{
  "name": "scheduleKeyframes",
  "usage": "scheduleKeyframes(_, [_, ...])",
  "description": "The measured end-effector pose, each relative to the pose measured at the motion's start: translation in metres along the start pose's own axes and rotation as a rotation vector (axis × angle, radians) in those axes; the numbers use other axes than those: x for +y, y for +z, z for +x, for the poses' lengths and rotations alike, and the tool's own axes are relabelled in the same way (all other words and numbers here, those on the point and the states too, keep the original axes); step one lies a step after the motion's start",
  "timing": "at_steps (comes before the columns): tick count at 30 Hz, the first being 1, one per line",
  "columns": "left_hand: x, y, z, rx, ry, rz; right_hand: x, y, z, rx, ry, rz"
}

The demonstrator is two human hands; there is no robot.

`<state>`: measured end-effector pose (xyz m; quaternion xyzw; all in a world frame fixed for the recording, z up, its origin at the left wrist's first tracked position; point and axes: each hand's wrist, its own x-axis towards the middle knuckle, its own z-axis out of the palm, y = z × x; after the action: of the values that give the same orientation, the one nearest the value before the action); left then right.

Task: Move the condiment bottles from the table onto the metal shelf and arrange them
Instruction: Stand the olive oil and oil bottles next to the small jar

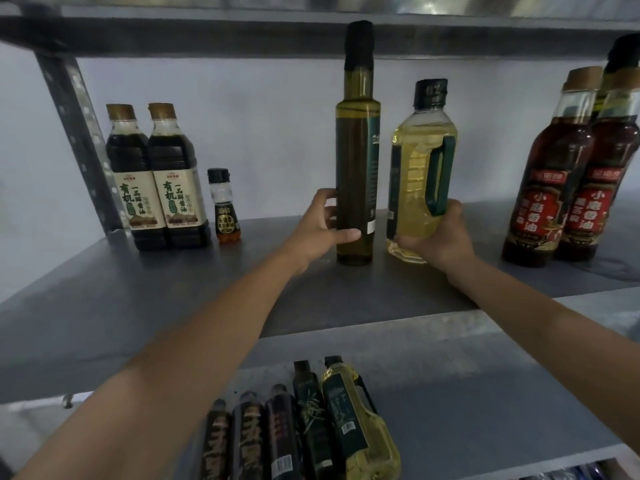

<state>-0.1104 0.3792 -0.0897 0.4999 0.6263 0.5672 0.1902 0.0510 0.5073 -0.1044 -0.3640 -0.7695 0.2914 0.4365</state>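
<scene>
A tall dark green olive oil bottle (356, 161) with a black cap stands upright on the grey metal shelf (173, 289). My left hand (320, 226) is wrapped around its lower part. Just to its right, my right hand (438, 237) grips the base of a clear yellow oil bottle (415, 168) with a dark green handle; it leans slightly and its bottom sits at or just above the shelf. Two dark soy sauce bottles (156, 181) and a small sesame oil bottle (227, 207) stand at the shelf's left. Reddish sesame oil bottles (561, 174) stand at the right.
The shelf's perforated upright post (79, 133) rises at the left and an upper shelf (207, 32) runs overhead, close to the tall bottle's cap. On the lower shelf (485, 393) stand several bottles (304, 427), dark ones and a yellow one. A pale wall lies behind.
</scene>
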Motion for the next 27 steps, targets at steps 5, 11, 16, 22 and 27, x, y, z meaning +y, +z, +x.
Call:
scheduleKeyframes(5, [-0.003, -0.013, 0.002, -0.067, -0.078, -0.100, 0.006, 0.007, 0.018, -0.205, -0.065, 0.123])
scheduleKeyframes(11, [-0.003, 0.010, 0.004, 0.093, 0.001, 0.119, 0.016, 0.008, 0.034, -0.360, -0.036, 0.245])
scheduleKeyframes(16, [0.001, -0.002, 0.005, 0.104, -0.031, 0.051, 0.020, 0.009, 0.037, -0.372, -0.031, 0.281])
scheduleKeyframes(22, [0.004, 0.012, 0.001, 0.112, -0.010, 0.188, 0.018, 0.008, 0.036, -0.385, -0.039, 0.294])
scheduleKeyframes(27, [0.005, 0.005, 0.006, 0.173, -0.010, 0.064, 0.019, 0.008, 0.037, -0.382, -0.041, 0.290])
